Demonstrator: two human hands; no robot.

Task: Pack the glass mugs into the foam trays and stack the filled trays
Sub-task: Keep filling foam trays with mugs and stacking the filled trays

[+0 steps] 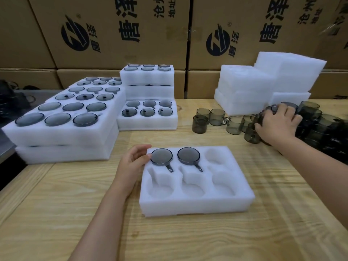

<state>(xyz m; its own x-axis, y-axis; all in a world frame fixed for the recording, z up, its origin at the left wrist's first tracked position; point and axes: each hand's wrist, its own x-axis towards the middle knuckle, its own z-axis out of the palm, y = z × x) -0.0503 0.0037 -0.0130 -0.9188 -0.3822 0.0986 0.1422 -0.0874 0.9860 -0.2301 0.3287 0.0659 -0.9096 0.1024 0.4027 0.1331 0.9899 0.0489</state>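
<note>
Closest thing is the foam tray [195, 202] sitting on the wooden table [188, 240], six pockets, only the two back-left ones filled so far. Smoky glass mugs [161, 157] sit mouth-down in there with their handles tucked into the slots. The left hand [134, 163] rests at the tray's back-left corner, fingers loosely curled, fingertips touching the rim of the corner mug, not really gripping anything. The right hand [276, 124] is way over at the loose mugs [218, 117] on the right, spread over a cluster of them; can't tell if it actually has hold of one.

What worries me: those loose mugs are packed tight and touching, so grabbing one from the middle could knock its neighbours over or clink them hard enough to chip. Also a handle not lined up with its slot won't seat flat.

Filled trays [62, 132] are stacked on the left, empty foam trays [244, 87] at the back right, and a wall of printed cardboard cartons [113, 34] behind. Looks like a warehouse packing bench.
</note>
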